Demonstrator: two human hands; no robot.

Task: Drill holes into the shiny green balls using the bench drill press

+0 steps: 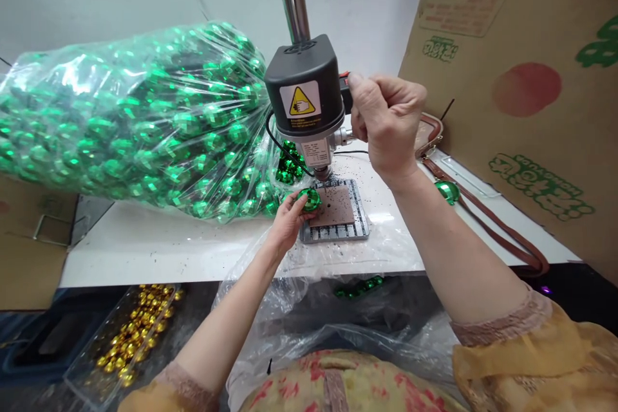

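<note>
With my left hand (288, 219) I grip a shiny green faceted ball (309, 199) by its side, at the left edge of a brown square board (338, 207). That board lies on the slotted grey base plate (361, 232) of a small drill press (304, 87). The press's lower tip hangs just above and right of the ball, with a gap I cannot judge. My right hand (390, 119) is closed in a fist round the press's handle at its right side; most of the handle is hidden by the fingers. Dark shavings are scattered on the plate.
A big clear bag (145, 122) of green balls fills the left. One green ball (447, 192) sits by a brown strap (502, 238) on the right. Cardboard boxes (526, 122) stand at the sides. Below the white table (159, 244) is a clear bin of gold balls (140, 328).
</note>
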